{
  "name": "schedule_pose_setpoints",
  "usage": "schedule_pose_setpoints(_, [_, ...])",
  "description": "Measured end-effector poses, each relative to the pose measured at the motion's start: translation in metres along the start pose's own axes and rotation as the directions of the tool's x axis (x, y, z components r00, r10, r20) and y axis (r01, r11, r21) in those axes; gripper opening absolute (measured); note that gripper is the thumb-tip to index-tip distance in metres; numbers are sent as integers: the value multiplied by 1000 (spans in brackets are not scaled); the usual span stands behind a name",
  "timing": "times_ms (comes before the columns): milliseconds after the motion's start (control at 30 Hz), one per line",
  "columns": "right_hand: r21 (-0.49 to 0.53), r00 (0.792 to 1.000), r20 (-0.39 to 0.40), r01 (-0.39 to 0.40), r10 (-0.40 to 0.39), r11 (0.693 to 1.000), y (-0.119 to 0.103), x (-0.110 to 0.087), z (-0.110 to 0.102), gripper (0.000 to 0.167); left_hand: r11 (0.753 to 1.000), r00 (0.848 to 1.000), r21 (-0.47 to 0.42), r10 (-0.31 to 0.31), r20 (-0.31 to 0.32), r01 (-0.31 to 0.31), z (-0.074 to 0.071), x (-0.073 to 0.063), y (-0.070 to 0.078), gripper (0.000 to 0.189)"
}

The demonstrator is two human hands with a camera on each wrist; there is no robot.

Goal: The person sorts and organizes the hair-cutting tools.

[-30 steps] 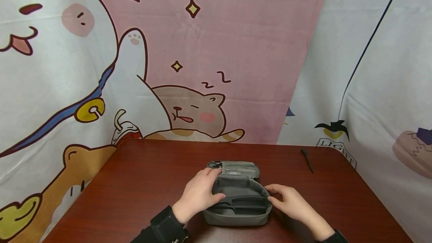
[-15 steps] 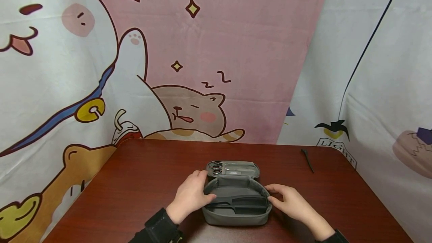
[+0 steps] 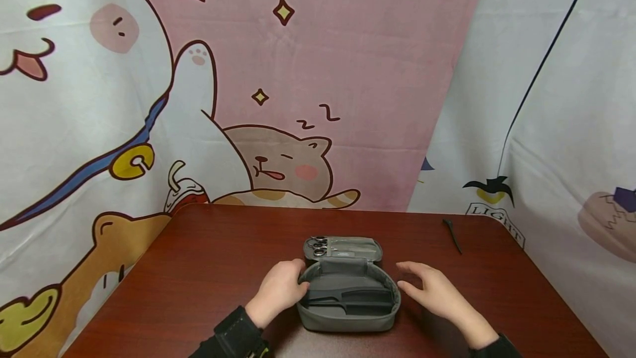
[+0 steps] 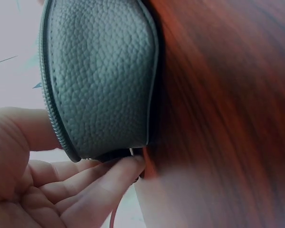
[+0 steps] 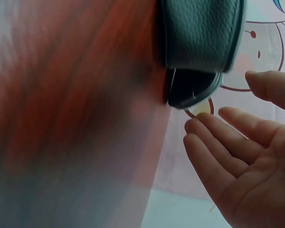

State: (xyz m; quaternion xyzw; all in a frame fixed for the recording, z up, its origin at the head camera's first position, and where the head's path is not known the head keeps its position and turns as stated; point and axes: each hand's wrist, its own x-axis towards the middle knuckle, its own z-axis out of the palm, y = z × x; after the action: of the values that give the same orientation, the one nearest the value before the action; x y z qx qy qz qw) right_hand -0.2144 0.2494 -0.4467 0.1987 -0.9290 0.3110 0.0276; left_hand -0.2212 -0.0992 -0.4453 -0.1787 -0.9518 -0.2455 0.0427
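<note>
A grey pebbled zip case [image 3: 348, 322] stands on the table with its lid [image 3: 370, 247] folded back, away from me. Metal scissors [image 3: 318, 245] sit in the lid beside a clear pocket. Long black pieces, one with a handle, lie inside the case [image 3: 355, 300]. My left hand [image 3: 278, 287] holds the case's left side, thumb at the zipped rim and fingers around the back corner near the lid [image 4: 71, 190]. My right hand [image 3: 437, 294] is beside the right side, fingers extended and apart from the wall, holding nothing [image 5: 247, 161].
A slim dark clip-like piece [image 3: 452, 236] lies at the far right of the brown table [image 3: 208, 269]. Behind the table hangs a cloth backdrop [image 3: 377, 70] printed with cartoon animals.
My left hand has drawn back from the lid and the inside of the case to its left rim, uncovering the scissors. My right hand has come off the right rim.
</note>
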Motion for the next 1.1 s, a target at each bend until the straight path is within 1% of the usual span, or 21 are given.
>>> schedule_pose_setpoints(100, [-34,999,-40,-17,16,999,2,2,-6,44,1000,999,5,24,-24,-24,0,-1,0,13])
schedule_pose_setpoints(267, [-119,993,-119,-38,23,992,10,5,-14,49,998,996,34,63,-57,-61,1,-1,0,13])
schedule_pose_setpoints(433, [-179,986,-157,-90,61,980,23,12,-25,54,997,995,42,73,-64,-70,1,-1,1,14])
schedule_pose_setpoints(567, [-195,979,-181,-128,92,973,35,15,-33,58,997,996,38,71,-52,-69,1,-1,1,14])
schedule_pose_setpoints(800, [-214,962,-215,-216,170,953,56,19,-46,64,995,994,38,95,-59,-93,3,-1,-1,15])
schedule_pose_setpoints(1100, [-227,943,-244,-283,227,932,81,25,-57,67,993,992,37,114,-62,-112,2,-2,-1,16])
